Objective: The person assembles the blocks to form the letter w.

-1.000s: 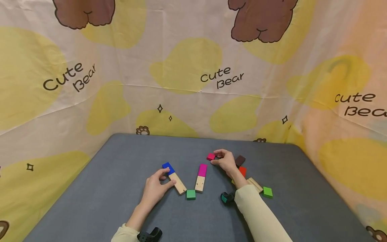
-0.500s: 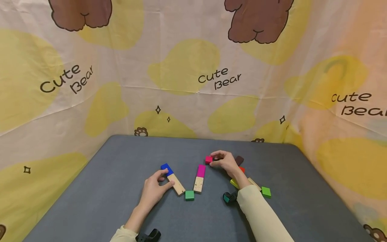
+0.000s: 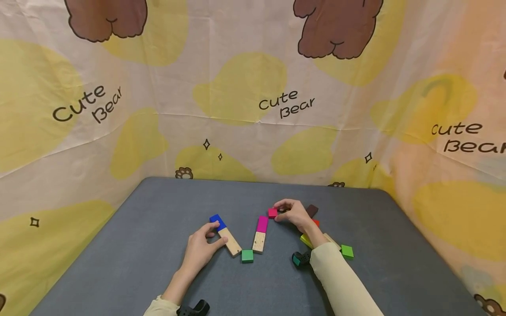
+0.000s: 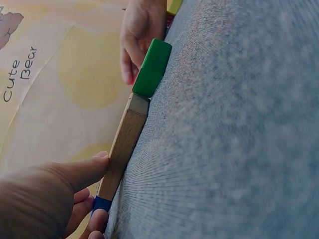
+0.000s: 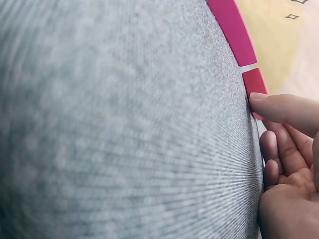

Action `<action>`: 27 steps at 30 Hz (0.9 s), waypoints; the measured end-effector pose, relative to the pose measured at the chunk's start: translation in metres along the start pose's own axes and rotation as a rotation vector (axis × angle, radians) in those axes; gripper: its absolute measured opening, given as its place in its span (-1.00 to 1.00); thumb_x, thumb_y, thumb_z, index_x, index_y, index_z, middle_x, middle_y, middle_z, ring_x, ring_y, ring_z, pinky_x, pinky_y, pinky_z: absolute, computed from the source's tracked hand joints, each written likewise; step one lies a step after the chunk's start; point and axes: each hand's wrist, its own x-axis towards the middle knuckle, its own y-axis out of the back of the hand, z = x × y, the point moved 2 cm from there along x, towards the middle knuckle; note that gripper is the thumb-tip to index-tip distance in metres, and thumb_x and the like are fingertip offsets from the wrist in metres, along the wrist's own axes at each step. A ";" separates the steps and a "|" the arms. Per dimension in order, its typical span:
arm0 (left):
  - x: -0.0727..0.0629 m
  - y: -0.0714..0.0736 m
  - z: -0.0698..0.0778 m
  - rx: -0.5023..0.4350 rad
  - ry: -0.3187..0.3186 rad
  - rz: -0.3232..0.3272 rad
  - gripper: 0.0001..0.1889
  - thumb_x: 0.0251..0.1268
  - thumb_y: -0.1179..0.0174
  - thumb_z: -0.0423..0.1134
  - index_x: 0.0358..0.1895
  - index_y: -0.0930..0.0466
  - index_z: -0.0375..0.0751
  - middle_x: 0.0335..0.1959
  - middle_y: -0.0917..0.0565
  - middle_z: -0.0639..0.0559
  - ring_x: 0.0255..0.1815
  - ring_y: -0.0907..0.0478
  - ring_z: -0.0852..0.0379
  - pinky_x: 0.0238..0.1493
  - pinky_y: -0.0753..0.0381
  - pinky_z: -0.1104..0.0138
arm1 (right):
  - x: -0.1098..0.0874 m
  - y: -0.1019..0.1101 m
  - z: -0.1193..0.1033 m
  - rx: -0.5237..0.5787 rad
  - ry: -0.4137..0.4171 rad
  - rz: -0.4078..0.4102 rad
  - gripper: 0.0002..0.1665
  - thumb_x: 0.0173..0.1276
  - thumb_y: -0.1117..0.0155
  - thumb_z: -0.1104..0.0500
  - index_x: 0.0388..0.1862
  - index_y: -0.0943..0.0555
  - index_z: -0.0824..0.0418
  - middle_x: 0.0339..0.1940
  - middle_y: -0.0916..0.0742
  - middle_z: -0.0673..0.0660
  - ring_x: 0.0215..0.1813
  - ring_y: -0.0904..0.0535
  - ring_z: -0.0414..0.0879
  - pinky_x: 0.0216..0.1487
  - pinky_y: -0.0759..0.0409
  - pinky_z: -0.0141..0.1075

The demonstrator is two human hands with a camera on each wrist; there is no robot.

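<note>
A pinkish-red block lies just beyond the magenta block. My right hand pinches its right end between thumb and fingers, and in the right wrist view a narrow gap separates the two blocks. My left hand rests beside the left leg of a V shape, thumb against a plain wooden block and fingertips at the blue block. A green block sits at the bottom of the V. Another plain wooden block joins it to the magenta one.
Behind my right wrist lie a dark brown block, an orange-red block, a yellow block, a wooden piece and a light green block. A printed cloth hangs behind the grey table.
My right hand has drawn the pinkish-red block nearer to me, towards the far end of the magenta block. The left hand stays by the blue and wooden blocks.
</note>
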 end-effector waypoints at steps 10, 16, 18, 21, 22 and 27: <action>-0.001 -0.001 -0.002 0.005 -0.012 -0.004 -0.46 0.12 -0.48 -0.13 0.18 -0.61 -0.22 0.11 -0.64 -0.16 -0.02 -0.60 -0.07 -0.02 -0.53 -0.04 | -0.009 -0.002 -0.013 -0.061 -0.013 -0.035 -0.51 0.01 -0.49 0.50 0.00 -0.63 0.48 0.01 -0.67 0.35 0.05 -0.49 0.23 0.00 -0.48 -0.18; -0.001 -0.001 -0.003 0.009 -0.003 -0.001 -0.44 0.10 -0.48 -0.14 0.20 -0.61 -0.21 0.11 -0.63 -0.16 -0.01 -0.60 -0.07 -0.01 -0.52 -0.04 | 0.004 -0.002 0.010 -0.064 -0.023 0.004 -0.52 -0.03 -0.55 0.46 -0.06 -0.70 0.31 -0.05 -0.72 0.16 0.01 -0.52 0.07 0.04 -0.47 -0.13; -0.001 -0.001 -0.003 0.008 0.003 -0.004 -0.43 0.10 -0.49 -0.14 0.20 -0.60 -0.21 0.12 -0.63 -0.15 0.00 -0.60 -0.07 0.00 -0.52 -0.04 | 0.005 -0.001 0.011 -0.056 -0.027 0.001 -0.51 -0.03 -0.56 0.45 -0.05 -0.70 0.29 -0.04 -0.72 0.13 0.01 -0.51 0.05 0.05 -0.48 -0.13; 0.000 -0.001 -0.003 0.005 0.005 -0.007 -0.43 0.10 -0.49 -0.14 0.21 -0.60 -0.21 0.13 -0.63 -0.15 0.01 -0.60 -0.07 0.01 -0.52 -0.04 | 0.004 -0.001 0.011 -0.043 -0.022 -0.006 -0.51 -0.04 -0.57 0.44 -0.05 -0.70 0.27 -0.04 -0.73 0.11 0.02 -0.51 0.04 0.05 -0.48 -0.13; 0.000 -0.001 -0.003 0.006 0.005 -0.008 -0.43 0.10 -0.49 -0.14 0.21 -0.60 -0.21 0.13 -0.63 -0.15 0.01 -0.60 -0.07 0.01 -0.51 -0.04 | 0.003 0.000 0.010 -0.042 -0.009 -0.011 -0.52 -0.03 -0.56 0.45 -0.05 -0.70 0.28 -0.05 -0.73 0.13 0.01 -0.51 0.05 0.04 -0.49 -0.14; 0.001 -0.001 -0.003 -0.001 0.004 -0.007 -0.43 0.10 -0.49 -0.14 0.21 -0.60 -0.21 0.13 -0.63 -0.14 0.00 -0.59 -0.06 0.00 -0.52 -0.03 | -0.006 -0.001 -0.009 -0.027 0.005 -0.040 -0.52 0.03 -0.49 0.49 -0.01 -0.64 0.44 0.00 -0.69 0.31 0.05 -0.49 0.20 0.06 -0.47 -0.10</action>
